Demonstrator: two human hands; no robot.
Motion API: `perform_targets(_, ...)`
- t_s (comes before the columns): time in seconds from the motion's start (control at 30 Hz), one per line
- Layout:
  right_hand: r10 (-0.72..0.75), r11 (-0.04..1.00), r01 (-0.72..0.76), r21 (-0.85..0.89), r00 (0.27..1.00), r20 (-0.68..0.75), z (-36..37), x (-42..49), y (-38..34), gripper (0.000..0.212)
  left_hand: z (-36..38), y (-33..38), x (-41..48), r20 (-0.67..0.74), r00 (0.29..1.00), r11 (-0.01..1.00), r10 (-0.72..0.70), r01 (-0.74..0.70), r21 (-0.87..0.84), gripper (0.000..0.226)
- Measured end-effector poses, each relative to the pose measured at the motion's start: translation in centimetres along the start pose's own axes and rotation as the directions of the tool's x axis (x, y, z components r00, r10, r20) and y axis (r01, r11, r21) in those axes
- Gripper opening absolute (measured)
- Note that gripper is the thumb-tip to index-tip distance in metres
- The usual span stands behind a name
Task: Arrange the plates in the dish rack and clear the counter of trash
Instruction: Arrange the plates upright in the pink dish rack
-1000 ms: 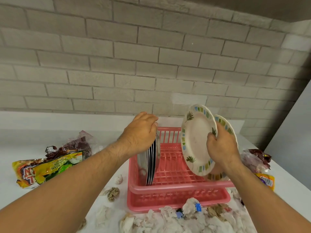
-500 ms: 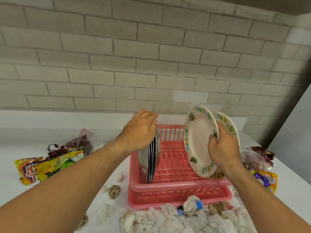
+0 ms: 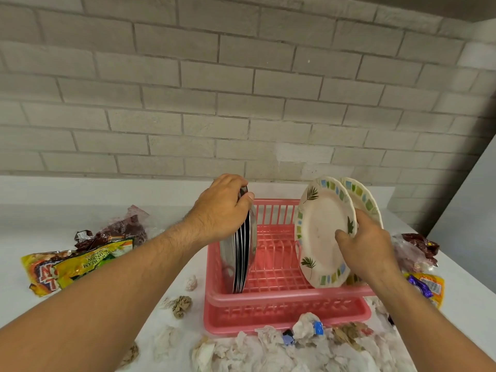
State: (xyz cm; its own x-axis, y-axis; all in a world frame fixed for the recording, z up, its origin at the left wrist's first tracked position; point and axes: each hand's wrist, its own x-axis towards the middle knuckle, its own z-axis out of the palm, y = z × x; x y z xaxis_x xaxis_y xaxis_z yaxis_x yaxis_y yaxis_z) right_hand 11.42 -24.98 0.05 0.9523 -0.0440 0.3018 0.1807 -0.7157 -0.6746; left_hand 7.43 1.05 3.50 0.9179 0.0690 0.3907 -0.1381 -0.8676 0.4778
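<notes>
The left hand (image 3: 222,208) grasps the upright steel plates (image 3: 241,253) at the left end of the pink dish rack (image 3: 281,299); the right hand (image 3: 367,251) grips two patterned plates (image 3: 322,232) at its right end, crumpled trash (image 3: 268,347) on the counter (image 3: 40,312) in front

The left hand (image 3: 220,208) covers the top of the shiny plates (image 3: 243,253), so I cannot count them. The right hand (image 3: 367,248) hides much of the back leaf plate (image 3: 362,197). Its fingers are hidden behind the front leaf plate (image 3: 319,232). The pile of crumpled paper (image 3: 268,350) is cut off at the bottom edge.
</notes>
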Motion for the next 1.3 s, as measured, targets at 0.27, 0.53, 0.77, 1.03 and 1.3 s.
perform_targets(0.27, -0.203, 0.976, 0.185, -0.111, 0.963, -0.175, -1.5, -0.5, -2.3, 0.055, -0.1, -0.4, 0.3, 0.026, 0.999, 0.999, 0.047, -0.046, -0.022, 0.038)
perform_targets(0.53, -0.388, 0.914, 0.357, 0.191, 0.907, 0.164, 3.5, -4.4, -8.1, 0.041, -0.3, -0.8, 0.5, 0.075, 0.997, 0.998, 0.036, -0.033, -0.046, 0.041)
perform_targets(0.77, -0.362, 0.899, 0.301, 0.318, 0.920, 0.152, 8.5, -7.1, -8.3, 0.042, -0.8, -1.4, 0.4, 0.088, 0.995, 0.990, 0.044, -0.032, -0.134, 0.041)
perform_targets(1.03, -0.358, 0.913, 0.316, 0.258, 0.924, 0.133, 8.3, -6.1, -8.7, 0.031, -0.7, -1.8, 0.5, 0.056, 0.995, 0.994, 0.088, -0.084, -0.073, 0.042)
perform_targets(1.3, -0.257, 0.966, 0.255, 0.038, 0.943, 0.212, 6.9, -1.9, -10.9, 0.023, -0.5, -1.9, 0.2, 0.008, 0.994, 0.993, 0.108, -0.108, -0.041, 0.037)
